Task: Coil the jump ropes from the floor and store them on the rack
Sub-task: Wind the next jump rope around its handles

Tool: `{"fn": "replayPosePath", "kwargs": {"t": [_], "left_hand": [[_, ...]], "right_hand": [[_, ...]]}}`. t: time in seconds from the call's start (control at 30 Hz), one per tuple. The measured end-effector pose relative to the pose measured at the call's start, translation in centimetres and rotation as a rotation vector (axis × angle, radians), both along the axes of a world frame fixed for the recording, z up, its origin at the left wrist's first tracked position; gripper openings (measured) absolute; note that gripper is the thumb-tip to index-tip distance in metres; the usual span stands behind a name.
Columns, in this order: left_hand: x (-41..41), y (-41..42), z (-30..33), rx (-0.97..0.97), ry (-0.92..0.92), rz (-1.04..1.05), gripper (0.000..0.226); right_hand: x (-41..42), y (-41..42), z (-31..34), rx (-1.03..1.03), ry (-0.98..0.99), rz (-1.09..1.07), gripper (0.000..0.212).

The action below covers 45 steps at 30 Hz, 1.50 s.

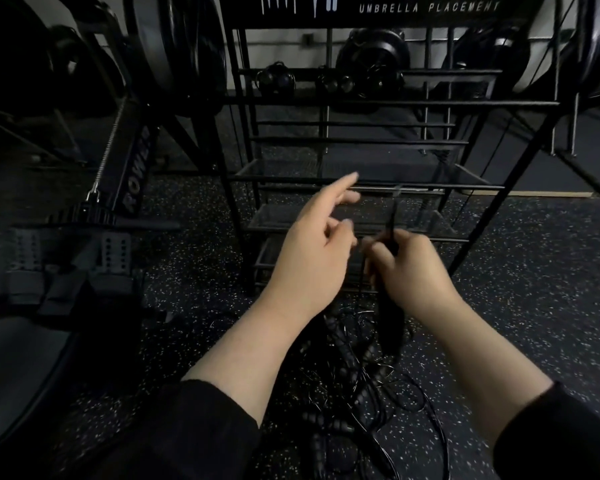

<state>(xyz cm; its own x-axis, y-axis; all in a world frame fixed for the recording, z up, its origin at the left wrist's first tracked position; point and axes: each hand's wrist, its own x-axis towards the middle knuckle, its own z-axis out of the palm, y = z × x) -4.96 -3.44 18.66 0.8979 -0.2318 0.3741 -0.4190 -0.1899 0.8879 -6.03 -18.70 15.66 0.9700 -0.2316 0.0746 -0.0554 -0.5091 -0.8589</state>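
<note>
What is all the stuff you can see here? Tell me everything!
jump ropes: tangled pile, count unclear, black, on the floor under the hands
jump rope handle: one, black, in the right hand
rack: one, black wire shelves, straight ahead
rowing machine: one, black, left
floor: black, speckled white
sign: white letters, top
left hand: one, raised, fingers spread
right hand: one, gripping the handle
</note>
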Motion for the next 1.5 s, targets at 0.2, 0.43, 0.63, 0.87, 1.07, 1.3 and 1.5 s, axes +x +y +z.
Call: {"fn": "replayPosePath", "kwargs": {"t": [0.2,0.43,0.63,0.87,1.07,1.3,1.5], "left_hand": [[1.4,0.1,-3.4,0.505,0.305,-0.071,0.032],[2.3,-2.1,-5.0,0.431,0.444,-0.121,0.014],[4.0,-2.0,-3.9,0.131,0.33,0.131,0.024],[4.5,-1.1,-1.0,-0.268,0.255,0.228,0.027],[3.0,-0.4,2.3,-0.439,0.254,0.021,0.029],[1.2,-0.4,4.0,-0.46,0.154,-0.176,0.024],[3.5,0.6,0.8,-0.068,0.303,0.013,0.041]], "right_hand": [[-0.7,0.4,4.1,0.37,-0.156,0.05,0.027],[-1.4,-0.5,6.3,0.674,-0.262,0.14,0.028],[-0.7,-4.4,5.3,0.562,-0.132,-0.048,0.019],[-0.5,-4.7,2.5,0.068,0.266,0.064,0.018],[0.4,-3.3,1.5,-0.065,0.241,0.204,0.035],[1.4,-0.5,0.0,-0.087,0.156,0.099,0.017],[1.7,-1.1,1.3,0.044,-0.027,-0.036,0.023]]}}
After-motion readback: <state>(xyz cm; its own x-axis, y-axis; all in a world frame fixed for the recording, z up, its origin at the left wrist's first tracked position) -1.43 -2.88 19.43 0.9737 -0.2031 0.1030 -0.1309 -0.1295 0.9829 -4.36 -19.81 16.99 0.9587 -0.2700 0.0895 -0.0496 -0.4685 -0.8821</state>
